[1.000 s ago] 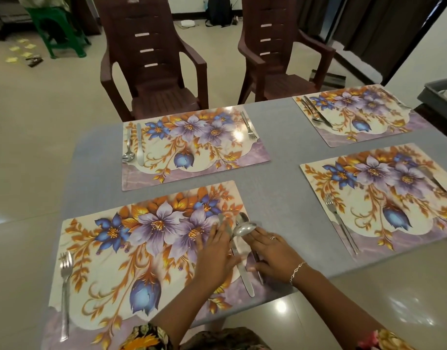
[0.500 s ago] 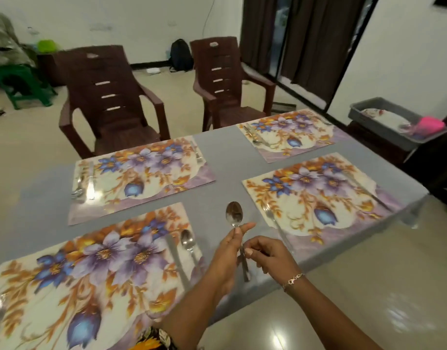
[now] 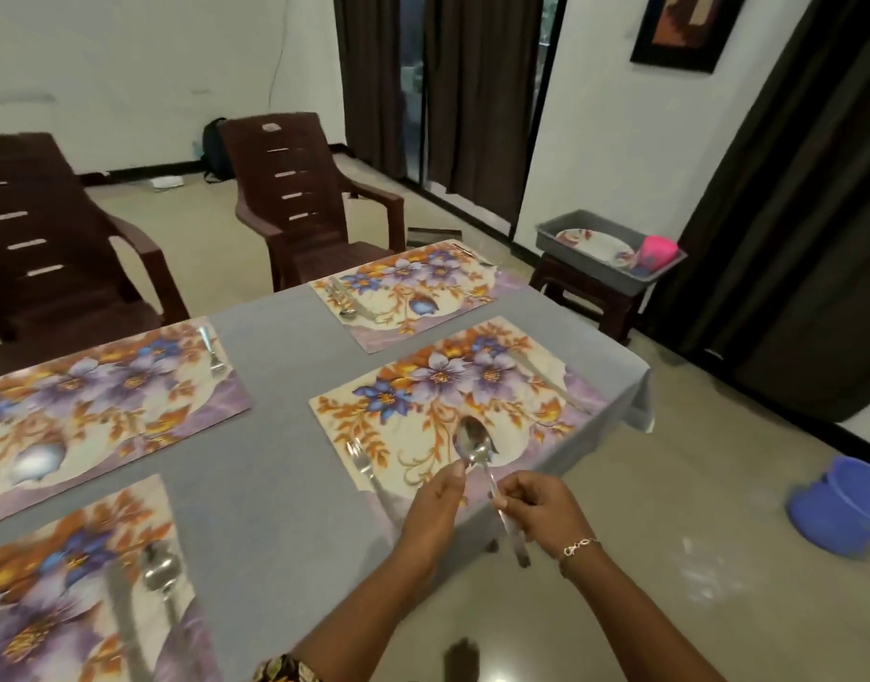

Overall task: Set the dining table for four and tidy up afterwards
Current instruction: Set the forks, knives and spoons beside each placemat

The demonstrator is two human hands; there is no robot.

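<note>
Spoon [image 3: 474,447] pinched at the neck by left hand [image 3: 435,509], handle gripped in right hand [image 3: 541,509] — held just over the placemat [image 3: 423,386] with no spoon yet. Cutlery's nearly done, I'd say — no plates laid, one plate [image 3: 595,246] sits in the tub [image 3: 561,226].

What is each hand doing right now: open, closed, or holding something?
Left hand: pinches the neck of the spoon.
Right hand: holds the handle of the same spoon.
</note>
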